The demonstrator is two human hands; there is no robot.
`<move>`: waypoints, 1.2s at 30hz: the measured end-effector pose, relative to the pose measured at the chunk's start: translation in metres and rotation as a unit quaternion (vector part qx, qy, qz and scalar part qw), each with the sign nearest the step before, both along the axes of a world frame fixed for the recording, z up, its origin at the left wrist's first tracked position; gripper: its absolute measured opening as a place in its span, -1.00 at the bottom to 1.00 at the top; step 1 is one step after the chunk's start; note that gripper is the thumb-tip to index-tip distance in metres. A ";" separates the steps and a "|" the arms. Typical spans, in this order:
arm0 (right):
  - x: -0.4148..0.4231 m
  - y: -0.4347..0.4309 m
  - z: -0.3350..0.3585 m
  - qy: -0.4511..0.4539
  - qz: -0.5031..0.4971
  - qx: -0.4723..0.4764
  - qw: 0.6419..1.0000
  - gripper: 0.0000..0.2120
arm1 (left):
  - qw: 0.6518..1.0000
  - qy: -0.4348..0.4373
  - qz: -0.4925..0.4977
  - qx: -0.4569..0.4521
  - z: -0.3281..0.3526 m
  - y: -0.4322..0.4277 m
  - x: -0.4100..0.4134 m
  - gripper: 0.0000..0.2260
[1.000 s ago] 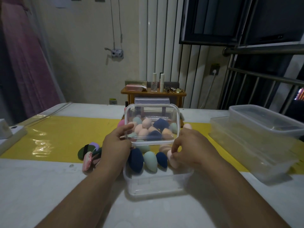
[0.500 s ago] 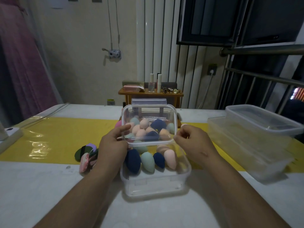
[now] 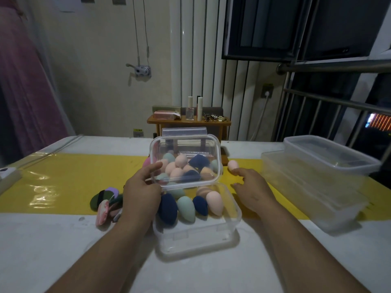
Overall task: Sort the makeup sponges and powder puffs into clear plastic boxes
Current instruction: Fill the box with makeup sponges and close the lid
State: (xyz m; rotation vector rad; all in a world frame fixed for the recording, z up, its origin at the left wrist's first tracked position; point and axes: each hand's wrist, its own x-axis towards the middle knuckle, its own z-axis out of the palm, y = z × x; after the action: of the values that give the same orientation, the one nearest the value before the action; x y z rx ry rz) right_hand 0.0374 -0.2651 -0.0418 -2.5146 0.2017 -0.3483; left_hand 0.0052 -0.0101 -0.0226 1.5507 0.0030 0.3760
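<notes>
Lid [image 3: 187, 142] in left hand [image 3: 140, 193]

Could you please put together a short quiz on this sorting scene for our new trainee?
1. True or false: the left hand holds the lid tilted up above the open box.
2. What lies on the yellow mat just past the right hand fingertips? A) loose pink sponge B) green puff C) bottle
3. Fill in: the powder puffs lie to the ___ of the box.
Key: 1 true; 2 A; 3 left.
</notes>
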 end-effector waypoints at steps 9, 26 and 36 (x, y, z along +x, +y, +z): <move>0.026 0.008 -0.001 0.118 -0.007 -0.176 0.977 -0.39 | 1.000 -0.008 0.006 0.006 0.001 -0.003 -0.001 -0.46; 0.034 0.014 -0.005 0.094 -0.031 -0.150 0.984 -0.44 | 1.000 -0.009 0.003 0.008 -0.001 -0.001 0.001 -0.47; -0.024 0.027 0.032 -0.206 -0.084 0.188 0.957 -0.89 | 1.000 0.010 -0.010 -0.013 0.000 -0.002 0.001 -0.46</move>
State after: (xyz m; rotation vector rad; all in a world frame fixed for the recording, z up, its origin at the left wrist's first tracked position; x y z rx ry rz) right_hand 0.0131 -0.2384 -0.0098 -2.0032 0.2848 -0.8123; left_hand 0.0058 -0.0124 -0.0225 1.5281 0.0072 0.3433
